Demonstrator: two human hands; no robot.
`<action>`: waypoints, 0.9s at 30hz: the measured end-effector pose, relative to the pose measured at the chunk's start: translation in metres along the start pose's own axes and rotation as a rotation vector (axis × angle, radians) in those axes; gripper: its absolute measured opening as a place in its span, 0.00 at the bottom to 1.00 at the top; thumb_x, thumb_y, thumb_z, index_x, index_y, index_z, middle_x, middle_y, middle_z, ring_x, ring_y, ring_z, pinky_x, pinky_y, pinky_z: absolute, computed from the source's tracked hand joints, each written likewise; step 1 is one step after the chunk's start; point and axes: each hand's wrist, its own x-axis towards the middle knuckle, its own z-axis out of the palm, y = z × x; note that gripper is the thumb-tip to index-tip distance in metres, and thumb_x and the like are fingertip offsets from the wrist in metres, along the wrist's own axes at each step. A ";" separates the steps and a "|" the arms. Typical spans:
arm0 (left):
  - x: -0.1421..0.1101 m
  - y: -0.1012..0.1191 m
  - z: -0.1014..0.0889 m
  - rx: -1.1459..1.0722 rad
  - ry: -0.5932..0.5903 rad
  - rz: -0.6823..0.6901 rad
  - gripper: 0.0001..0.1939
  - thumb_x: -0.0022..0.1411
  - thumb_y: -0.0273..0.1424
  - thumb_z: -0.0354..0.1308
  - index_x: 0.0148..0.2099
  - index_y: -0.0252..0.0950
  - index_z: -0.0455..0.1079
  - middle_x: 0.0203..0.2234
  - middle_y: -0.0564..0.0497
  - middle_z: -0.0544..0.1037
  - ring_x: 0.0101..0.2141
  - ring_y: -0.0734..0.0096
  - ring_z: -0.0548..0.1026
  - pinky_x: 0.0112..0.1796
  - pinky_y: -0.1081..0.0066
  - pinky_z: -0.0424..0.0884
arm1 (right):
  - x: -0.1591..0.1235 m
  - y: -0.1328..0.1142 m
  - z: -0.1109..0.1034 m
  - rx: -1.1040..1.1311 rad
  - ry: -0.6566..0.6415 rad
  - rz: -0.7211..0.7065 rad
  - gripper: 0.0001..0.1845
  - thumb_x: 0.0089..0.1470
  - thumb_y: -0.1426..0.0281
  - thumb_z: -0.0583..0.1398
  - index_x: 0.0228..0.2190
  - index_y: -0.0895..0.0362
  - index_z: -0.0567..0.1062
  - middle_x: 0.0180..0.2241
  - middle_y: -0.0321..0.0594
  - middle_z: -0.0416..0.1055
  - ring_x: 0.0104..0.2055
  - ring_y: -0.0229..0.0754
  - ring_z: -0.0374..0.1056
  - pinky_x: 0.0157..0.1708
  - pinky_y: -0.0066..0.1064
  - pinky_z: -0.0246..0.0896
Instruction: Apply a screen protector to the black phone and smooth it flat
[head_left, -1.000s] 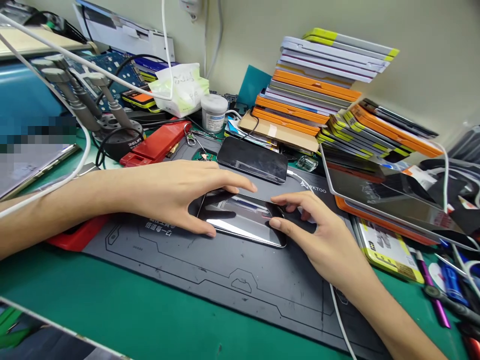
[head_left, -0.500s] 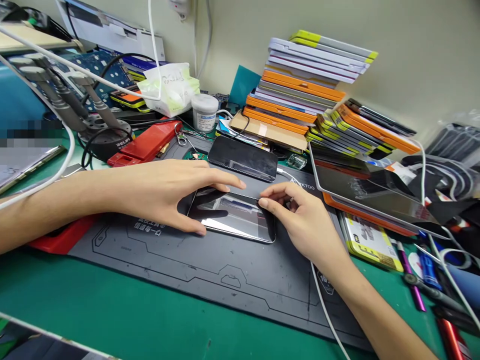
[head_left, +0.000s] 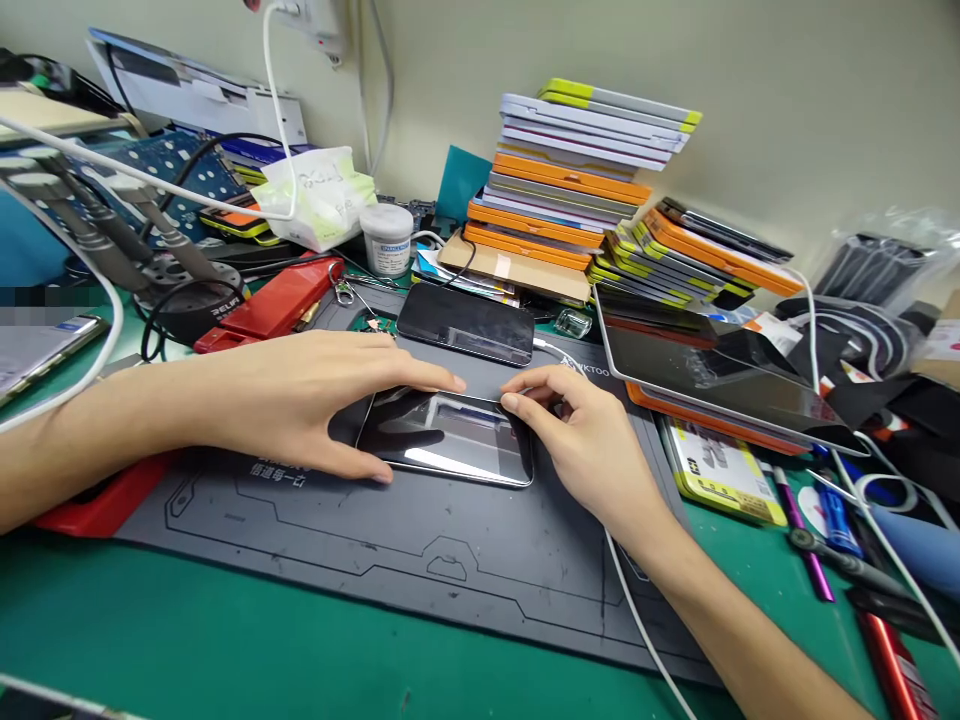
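A black-glass smartphone (head_left: 442, 450) lies face up on a grey work mat (head_left: 360, 560), its screen reflecting light. My left hand (head_left: 322, 400) spans the phone's left part, thumb at the near edge and index fingertip at the far edge. At the far right corner, my right hand (head_left: 574, 425) has its thumb and index finger pinched together against the phone's edge. Its other fingers are curled and partly hidden. Behind this phone lies a second dark smartphone (head_left: 465, 322), with a white cable (head_left: 551, 347) at its right end.
Stacked orange, white and yellow boxes (head_left: 559, 215) stand at the back. A tablet (head_left: 720, 375) lies at right, near a purple pen-like tool (head_left: 804, 535). A red holder (head_left: 274, 305), a white jar (head_left: 387, 240) and a tool stand (head_left: 184, 290) are at left.
The camera view has shifted slightly, moving the scene left. My left index fingertip has come down a little towards the phone's far edge. My right hand keeps its pinch at the corner.
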 end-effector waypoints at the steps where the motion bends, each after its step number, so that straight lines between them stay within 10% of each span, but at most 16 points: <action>1: 0.000 -0.001 0.000 -0.008 -0.006 0.014 0.40 0.66 0.50 0.66 0.75 0.50 0.58 0.60 0.51 0.79 0.56 0.57 0.80 0.53 0.65 0.79 | 0.000 0.001 0.000 -0.001 0.000 -0.003 0.05 0.63 0.67 0.65 0.35 0.50 0.83 0.35 0.36 0.81 0.36 0.44 0.73 0.40 0.37 0.65; 11: 0.000 -0.002 0.002 -0.032 -0.012 -0.001 0.39 0.67 0.49 0.68 0.74 0.50 0.59 0.58 0.47 0.79 0.53 0.55 0.80 0.52 0.63 0.75 | -0.003 0.005 -0.002 -0.071 -0.043 -0.078 0.05 0.64 0.64 0.66 0.41 0.48 0.83 0.38 0.36 0.77 0.39 0.43 0.71 0.43 0.37 0.64; 27: -0.001 -0.001 0.000 0.015 -0.013 0.005 0.38 0.69 0.49 0.66 0.74 0.50 0.59 0.59 0.48 0.79 0.55 0.57 0.79 0.55 0.66 0.72 | -0.010 0.002 -0.023 -0.218 -0.291 -0.096 0.35 0.55 0.48 0.71 0.62 0.40 0.74 0.56 0.38 0.71 0.57 0.51 0.69 0.59 0.47 0.67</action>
